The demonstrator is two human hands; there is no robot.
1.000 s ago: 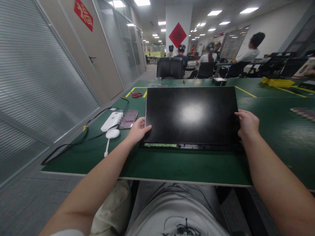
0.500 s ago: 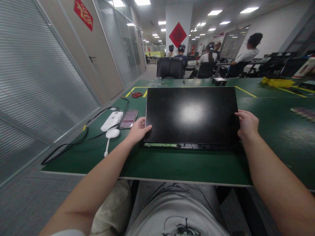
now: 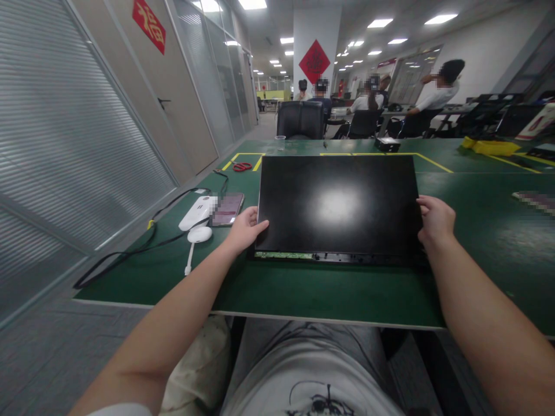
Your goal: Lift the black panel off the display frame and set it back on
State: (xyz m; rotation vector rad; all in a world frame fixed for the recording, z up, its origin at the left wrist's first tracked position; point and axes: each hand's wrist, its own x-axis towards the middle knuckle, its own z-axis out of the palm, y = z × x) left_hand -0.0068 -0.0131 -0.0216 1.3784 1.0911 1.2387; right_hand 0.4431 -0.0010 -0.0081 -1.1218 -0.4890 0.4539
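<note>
A flat black display panel (image 3: 338, 205) with a round glare in its middle is tilted up over the green table. My left hand (image 3: 248, 230) grips its left edge, thumb on the front face and fingers behind. At the opposite edge my right hand (image 3: 437, 221) is closed on the panel's side; its fingertips are partly hidden. Along the panel's lower edge a green circuit strip (image 3: 284, 255) shows at the left, with a dark frame (image 3: 368, 259) continuing to the right. What lies behind the panel is hidden.
Left of the panel lie a phone (image 3: 229, 208), a white device (image 3: 196, 212), a round white piece with a short cable (image 3: 199, 234), a black cable (image 3: 117, 256) and red-handled scissors (image 3: 241, 166). Farther back are a clear cup (image 3: 280, 141), a black box (image 3: 387, 144) and yellow material (image 3: 489, 146).
The panel's upper edge has dropped slightly, showing more yellow tape on the table behind it. Both hands keep their grip on its sides.
</note>
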